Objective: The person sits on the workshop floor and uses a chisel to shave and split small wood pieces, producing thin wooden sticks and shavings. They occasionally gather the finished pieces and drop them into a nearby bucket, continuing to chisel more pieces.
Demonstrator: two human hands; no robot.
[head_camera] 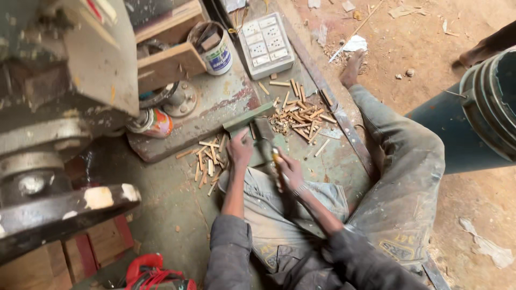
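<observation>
I sit on a workshop floor with my legs spread. My left hand (239,149) presses down beside a flat green metal bar (248,116) and seems to pinch a small piece there; what is under the fingers is hidden. My right hand (287,167) is closed round the handle of a hammer (265,130), whose dark head hangs just right of my left hand. Short wooden sticks lie in a heap (301,117) beyond the hammer, and a second scatter of sticks (208,158) lies left of my left hand.
A big grey machine (64,70) with a wheel (59,209) fills the left. A tin (214,48) of tools, a tipped can (153,122) and a white socket board (266,44) lie ahead. A dark drum (473,113) stands right; another person's foot (486,48) shows beyond it.
</observation>
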